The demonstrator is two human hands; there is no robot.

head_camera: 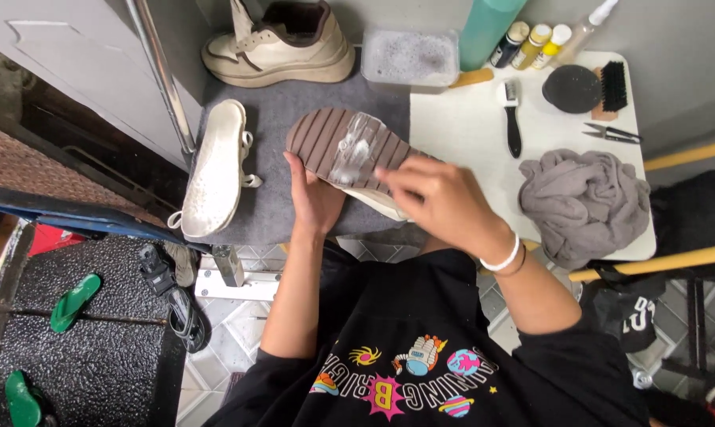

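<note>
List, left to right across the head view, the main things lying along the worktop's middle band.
White insole → left hand → brown-soled shoe → right hand → black brush → grey cloth.

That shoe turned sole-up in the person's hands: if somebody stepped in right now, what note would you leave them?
Left hand grips the shoe from below, brown ribbed sole up.
Right hand is over the sole, fingers at a foamy wet patch; any tool in it is hidden.
Done: suds on mid-sole only.
Left: rest of the sole looks dry.
Nearby: an insole and the other shoe on the grey mat, a soapy tub, a grey cloth.
</note>
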